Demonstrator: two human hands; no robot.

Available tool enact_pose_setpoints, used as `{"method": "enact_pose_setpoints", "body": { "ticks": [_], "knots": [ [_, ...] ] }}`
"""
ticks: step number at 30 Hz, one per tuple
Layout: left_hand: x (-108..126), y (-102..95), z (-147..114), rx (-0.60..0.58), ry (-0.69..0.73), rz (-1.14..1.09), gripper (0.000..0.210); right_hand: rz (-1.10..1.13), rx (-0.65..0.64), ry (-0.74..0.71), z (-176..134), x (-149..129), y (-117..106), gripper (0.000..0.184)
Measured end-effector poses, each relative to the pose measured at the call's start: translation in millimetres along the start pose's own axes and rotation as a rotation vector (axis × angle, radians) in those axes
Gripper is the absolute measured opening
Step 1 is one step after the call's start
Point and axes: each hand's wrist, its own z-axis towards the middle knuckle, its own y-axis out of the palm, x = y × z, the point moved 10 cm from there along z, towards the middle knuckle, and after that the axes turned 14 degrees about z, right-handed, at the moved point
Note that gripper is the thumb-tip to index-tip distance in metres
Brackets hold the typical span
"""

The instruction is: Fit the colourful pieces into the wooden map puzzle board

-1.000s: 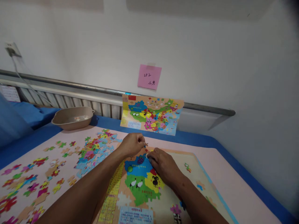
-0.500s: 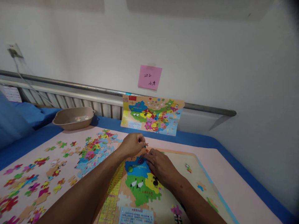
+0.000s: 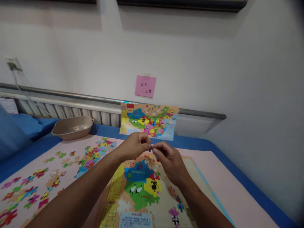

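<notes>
My left hand (image 3: 134,145) and my right hand (image 3: 167,158) meet in the air above the puzzle board (image 3: 142,190), fingertips pinched together on a small puzzle piece (image 3: 151,146). The piece is mostly hidden by my fingers. Below them the board holds a fitted patch of blue, green and yellow map pieces (image 3: 141,182) with birds and a goat drawn on them. A printed reference map (image 3: 149,121) leans against the wall behind my hands.
Loose coloured pieces (image 3: 26,190) lie scattered on the pink mat to the left, with a joined cluster (image 3: 93,155) nearer the board. A beige bowl (image 3: 72,127) sits at the back left. A pink note (image 3: 145,86) is stuck on the wall. A rail runs along the wall.
My right hand lifted off the board and came up to meet my left hand. Both now pinch the small piece in the air. The view tilted upward slightly.
</notes>
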Motion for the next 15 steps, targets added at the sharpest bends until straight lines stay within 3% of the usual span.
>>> {"method": "enact_pose_setpoints", "body": {
  "ticks": [5,10,12,15],
  "knots": [
    [11.6,12.8,-15.6,-0.025,-0.014,-0.059,0.02,0.081,0.103,0.023,-9.9,-4.6,-11.3,0.026],
    [24.8,36.9,-20.2,-0.046,0.013,-0.188,0.021,0.068,0.028,0.072,-31.0,-12.5,-19.4,0.027],
    [31.1,42.9,-29.2,-0.033,0.006,-0.205,0.023,0.076,0.07,0.119,-40.8,-7.5,-41.4,0.028],
    [35.2,55.1,-65.7,-0.051,-0.019,-0.095,0.018,-0.03,0.189,0.198,-58.1,12.4,-100.8,0.029]
  ]
}}
